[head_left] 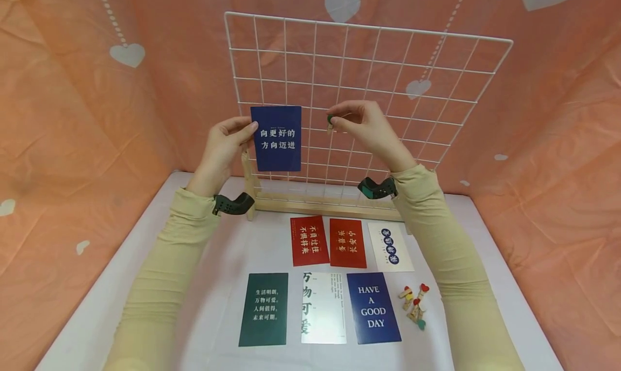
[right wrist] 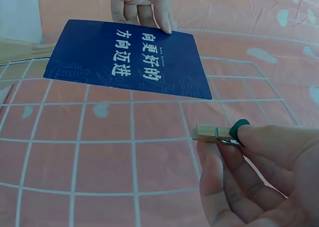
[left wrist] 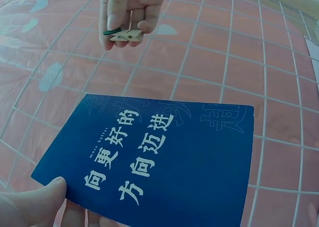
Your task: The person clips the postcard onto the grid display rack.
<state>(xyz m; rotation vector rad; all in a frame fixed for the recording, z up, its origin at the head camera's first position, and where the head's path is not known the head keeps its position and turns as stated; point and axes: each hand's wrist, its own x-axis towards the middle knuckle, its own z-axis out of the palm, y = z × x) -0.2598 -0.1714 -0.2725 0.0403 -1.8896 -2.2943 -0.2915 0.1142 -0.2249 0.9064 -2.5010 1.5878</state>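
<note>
My left hand (head_left: 224,144) pinches a dark blue card (head_left: 277,158) by its left edge, thumb in front. White Chinese characters run across the card, which is held upright before the left part of a white wire grid (head_left: 378,63). To the right of the card, my right hand (head_left: 366,124) holds a small wooden clothespin (right wrist: 212,132) between thumb and fingers. A green ornament (right wrist: 240,128) sits on the clothespin's thumb end. In the right wrist view the clothespin is apart from the card. Whether the card touches the grid cannot be told.
The grid stands in a wooden base (head_left: 330,206). On the white table lie two red cards (head_left: 309,255), a white card (head_left: 405,247), a green card (head_left: 263,328), a pale card (head_left: 330,306) and a blue card (head_left: 373,284). Several clothespins (head_left: 414,303) are piled at the right.
</note>
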